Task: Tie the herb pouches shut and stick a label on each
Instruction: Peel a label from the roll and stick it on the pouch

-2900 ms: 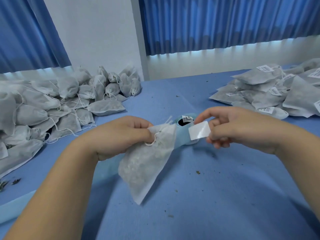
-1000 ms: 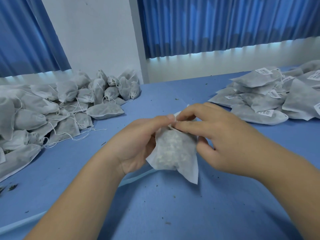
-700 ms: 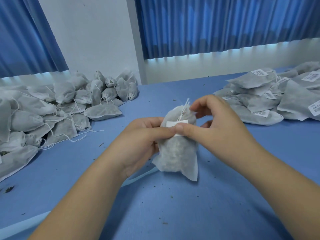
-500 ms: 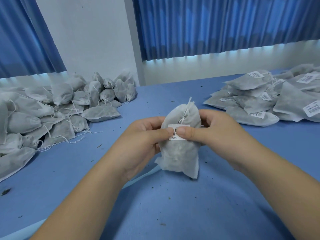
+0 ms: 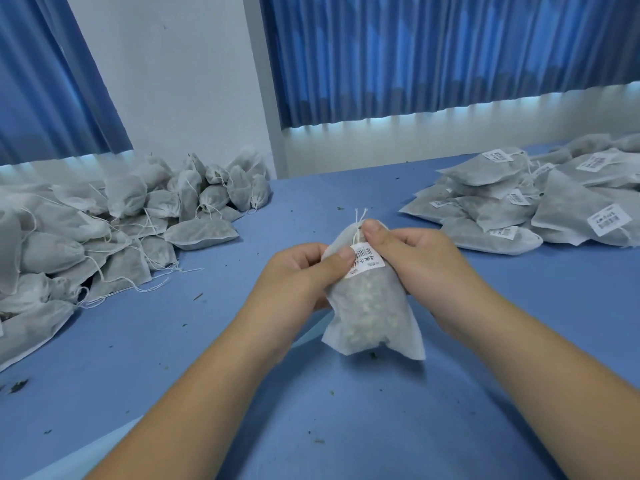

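Note:
A white mesh herb pouch [image 5: 370,313] stands upright above the blue table, its neck drawn shut and two string ends [image 5: 360,213] sticking up. A white barcode label [image 5: 366,261] sits across its upper front. My left hand [image 5: 301,275] grips the pouch's left side, thumb pressing the label's left end. My right hand [image 5: 415,258] grips the right side, thumb on the gathered neck just above the label.
Several unlabelled tied pouches [image 5: 104,230] are heaped at the left. Labelled pouches [image 5: 540,202] are stacked at the right. Herb crumbs dot the blue table [image 5: 346,427]. A pale strip [image 5: 69,462] lies at the near left edge. Blue curtains hang behind.
The label went from my right fingers onto the pouch front. The pouch was turned upright, and my right thumb slid from the label up to the neck.

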`<state>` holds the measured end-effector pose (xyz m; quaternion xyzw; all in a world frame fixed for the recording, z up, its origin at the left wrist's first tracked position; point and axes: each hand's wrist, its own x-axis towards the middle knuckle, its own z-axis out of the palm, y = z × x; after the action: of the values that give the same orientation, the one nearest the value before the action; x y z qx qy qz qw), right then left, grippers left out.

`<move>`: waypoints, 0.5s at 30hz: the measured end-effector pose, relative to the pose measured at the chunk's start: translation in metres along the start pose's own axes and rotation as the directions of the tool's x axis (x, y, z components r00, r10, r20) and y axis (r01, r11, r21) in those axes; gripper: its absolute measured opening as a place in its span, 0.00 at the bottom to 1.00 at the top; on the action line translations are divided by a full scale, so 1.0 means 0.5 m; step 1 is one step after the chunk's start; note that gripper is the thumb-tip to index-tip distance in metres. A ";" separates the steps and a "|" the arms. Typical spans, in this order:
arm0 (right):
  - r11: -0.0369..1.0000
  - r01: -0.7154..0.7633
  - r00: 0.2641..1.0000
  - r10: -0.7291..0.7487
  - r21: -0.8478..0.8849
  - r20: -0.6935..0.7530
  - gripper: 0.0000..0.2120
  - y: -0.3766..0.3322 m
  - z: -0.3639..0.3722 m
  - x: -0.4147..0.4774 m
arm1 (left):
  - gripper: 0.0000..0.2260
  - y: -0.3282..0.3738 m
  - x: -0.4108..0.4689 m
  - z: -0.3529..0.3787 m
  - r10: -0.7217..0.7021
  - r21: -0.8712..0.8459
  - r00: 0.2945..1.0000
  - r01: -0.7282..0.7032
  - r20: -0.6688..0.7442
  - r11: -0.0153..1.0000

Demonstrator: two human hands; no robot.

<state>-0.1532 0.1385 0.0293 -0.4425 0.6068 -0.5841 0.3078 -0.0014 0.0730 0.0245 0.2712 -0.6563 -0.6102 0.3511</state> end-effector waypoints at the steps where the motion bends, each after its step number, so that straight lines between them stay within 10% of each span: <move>1: 1.000 -0.014 1.000 0.014 0.005 0.019 0.20 0.000 0.000 0.000 | 0.11 0.000 0.001 0.007 0.010 0.006 0.999 -0.010 -0.045 1.000; 9: 0.976 -0.189 0.895 0.127 0.105 0.429 0.21 0.005 -0.044 -0.025 | 0.18 0.004 0.029 0.063 -0.045 -0.074 0.941 0.022 -0.335 0.997; 15: 0.955 -0.179 0.983 0.163 0.236 0.087 0.14 0.025 -0.128 -0.034 | 0.08 0.010 0.066 0.171 -0.109 0.019 0.985 0.112 -0.135 0.993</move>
<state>-0.2053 0.1808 0.0226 -0.3666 0.5563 -0.6099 0.4290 -0.0888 0.0999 0.0328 0.3523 -0.6233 -0.6004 0.3563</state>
